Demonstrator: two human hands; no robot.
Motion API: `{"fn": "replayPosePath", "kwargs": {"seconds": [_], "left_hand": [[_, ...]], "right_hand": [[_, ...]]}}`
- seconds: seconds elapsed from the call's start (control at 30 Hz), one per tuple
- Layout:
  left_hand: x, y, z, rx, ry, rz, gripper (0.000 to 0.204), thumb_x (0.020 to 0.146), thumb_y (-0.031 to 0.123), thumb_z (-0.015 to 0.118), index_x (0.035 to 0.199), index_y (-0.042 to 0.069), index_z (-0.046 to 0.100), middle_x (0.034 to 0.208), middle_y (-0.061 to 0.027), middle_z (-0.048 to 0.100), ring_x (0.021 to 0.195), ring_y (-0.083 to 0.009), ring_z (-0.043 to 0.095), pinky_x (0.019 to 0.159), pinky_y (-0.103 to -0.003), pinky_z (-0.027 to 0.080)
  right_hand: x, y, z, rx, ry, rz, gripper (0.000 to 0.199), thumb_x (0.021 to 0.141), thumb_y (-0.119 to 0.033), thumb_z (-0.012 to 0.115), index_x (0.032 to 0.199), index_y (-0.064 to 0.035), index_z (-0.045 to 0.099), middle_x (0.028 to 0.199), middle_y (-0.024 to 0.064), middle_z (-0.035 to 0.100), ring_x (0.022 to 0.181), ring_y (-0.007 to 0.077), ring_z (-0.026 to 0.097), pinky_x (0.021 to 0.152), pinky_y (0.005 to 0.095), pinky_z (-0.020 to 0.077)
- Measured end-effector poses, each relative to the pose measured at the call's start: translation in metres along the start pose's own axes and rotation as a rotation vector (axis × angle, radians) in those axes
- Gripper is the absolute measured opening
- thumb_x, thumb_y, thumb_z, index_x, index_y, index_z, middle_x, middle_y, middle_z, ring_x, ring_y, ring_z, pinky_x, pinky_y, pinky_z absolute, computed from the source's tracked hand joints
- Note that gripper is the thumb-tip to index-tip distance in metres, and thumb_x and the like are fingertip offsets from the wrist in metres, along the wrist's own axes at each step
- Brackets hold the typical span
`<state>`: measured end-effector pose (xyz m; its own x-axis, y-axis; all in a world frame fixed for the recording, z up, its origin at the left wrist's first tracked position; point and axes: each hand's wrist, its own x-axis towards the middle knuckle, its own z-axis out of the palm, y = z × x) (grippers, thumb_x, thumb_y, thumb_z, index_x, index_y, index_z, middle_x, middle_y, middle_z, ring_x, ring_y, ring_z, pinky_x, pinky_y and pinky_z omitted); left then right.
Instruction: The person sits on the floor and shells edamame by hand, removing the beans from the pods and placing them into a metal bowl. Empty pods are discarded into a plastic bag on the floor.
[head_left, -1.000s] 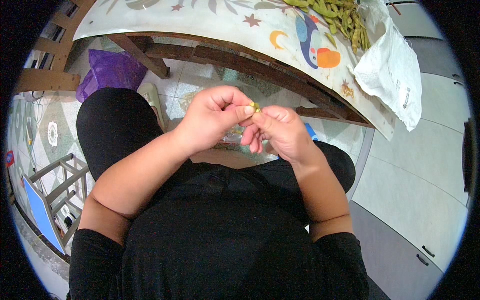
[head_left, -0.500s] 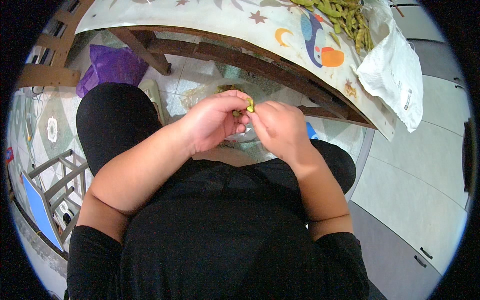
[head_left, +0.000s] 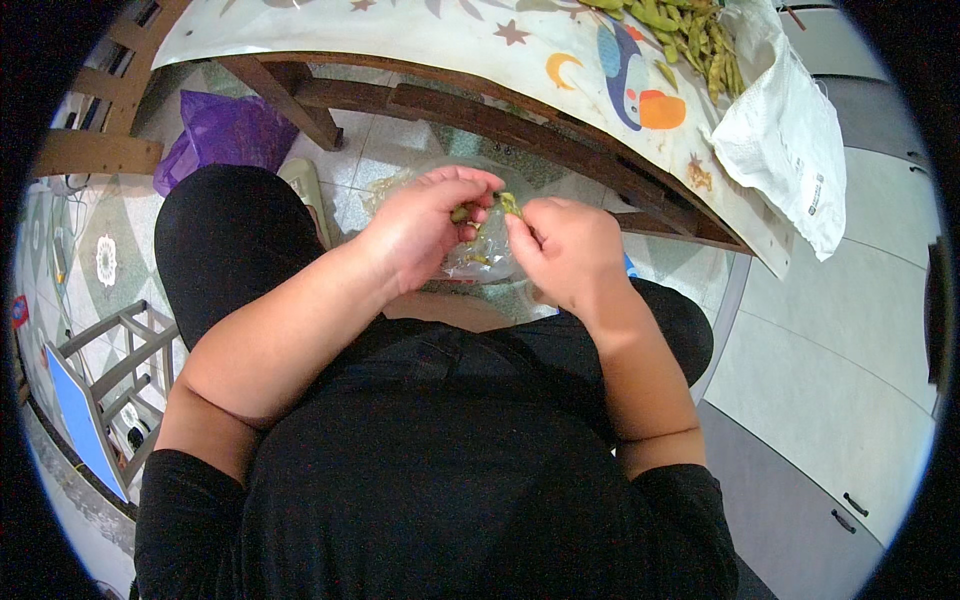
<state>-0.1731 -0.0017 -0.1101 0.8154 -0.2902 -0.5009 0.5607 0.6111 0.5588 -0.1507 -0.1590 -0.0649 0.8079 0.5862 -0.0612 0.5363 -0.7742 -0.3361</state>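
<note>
Over my lap, my left hand [head_left: 425,230] is curled, thumb and forefinger close together, with a bit of green soybean pod showing between its fingers. Close by on the right, my right hand [head_left: 570,245] pinches a green soybean pod [head_left: 510,205] between thumb and forefinger. A small gap separates the two hands. Below them lies a clear plastic bag [head_left: 485,265] with some greenish-yellow bits in it; my hands partly cover it.
Ahead stands a table [head_left: 450,35] with a printed cloth. A heap of soybean pods [head_left: 690,35] lies there beside a white woven sack [head_left: 785,150]. A purple bag [head_left: 225,135] and a blue-topped stool [head_left: 85,425] are at the left, pale cabinets [head_left: 820,330] at the right.
My hands have drawn slightly apart, the right one moving right with the pod. More of the clear bag shows between them.
</note>
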Motion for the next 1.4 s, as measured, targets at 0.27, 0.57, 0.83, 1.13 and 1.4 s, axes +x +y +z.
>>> {"fn": "replayPosePath", "kwargs": {"seconds": [0.27,0.57,0.83,1.13,1.4], "left_hand": [[-0.004,0.010,0.006,-0.019,0.147,-0.053,0.019,0.083,0.026,0.048,0.074,0.009,0.049,0.059,0.0032,0.043,0.055,-0.0075,0.039,0.051,-0.021,0.032],[-0.001,0.013,0.006,-0.054,0.079,-0.030,0.020,0.086,0.023,0.041,0.074,0.008,0.049,0.058,0.0030,0.040,0.054,-0.0092,0.036,0.051,-0.022,0.030],[0.004,0.014,-0.012,-0.044,0.053,0.056,0.016,0.082,0.022,0.048,0.079,0.007,0.053,0.061,0.0018,0.044,0.054,-0.0083,0.038,0.050,-0.022,0.032],[-0.015,0.019,0.004,0.207,-0.005,0.126,0.019,0.083,0.023,0.050,0.085,0.006,0.058,0.057,0.0046,0.045,0.050,-0.0049,0.037,0.046,-0.019,0.030],[-0.033,0.030,0.017,0.107,-0.205,0.329,0.025,0.079,0.008,0.054,0.103,0.002,0.053,0.072,0.0036,0.048,0.069,-0.0031,0.046,0.062,-0.018,0.040]], "right_hand": [[-0.003,-0.002,-0.010,0.063,0.099,0.033,0.023,0.071,-0.022,0.060,0.059,-0.0039,0.052,0.055,0.0109,0.050,0.050,0.0271,0.049,0.045,0.0330,0.0377],[0.041,0.003,-0.072,0.021,0.569,-0.196,0.012,0.070,-0.017,0.059,0.066,-0.0062,0.056,0.060,0.0092,0.052,0.057,0.0268,0.052,0.052,0.0346,0.0412],[0.121,0.038,-0.097,-0.404,0.510,-0.160,0.012,0.073,-0.017,0.054,0.079,-0.0075,0.058,0.082,0.0096,0.054,0.079,0.0287,0.052,0.067,0.0377,0.0433],[0.086,0.012,-0.093,0.084,0.601,-0.073,0.013,0.075,-0.008,0.051,0.086,-0.0020,0.056,0.076,0.0098,0.057,0.067,0.0206,0.055,0.058,0.0306,0.0434],[0.001,-0.023,-0.023,1.567,-0.156,0.453,0.016,0.081,-0.007,0.048,0.094,0.0018,0.049,0.077,0.0118,0.058,0.060,0.0135,0.055,0.052,0.0222,0.0459]]}}
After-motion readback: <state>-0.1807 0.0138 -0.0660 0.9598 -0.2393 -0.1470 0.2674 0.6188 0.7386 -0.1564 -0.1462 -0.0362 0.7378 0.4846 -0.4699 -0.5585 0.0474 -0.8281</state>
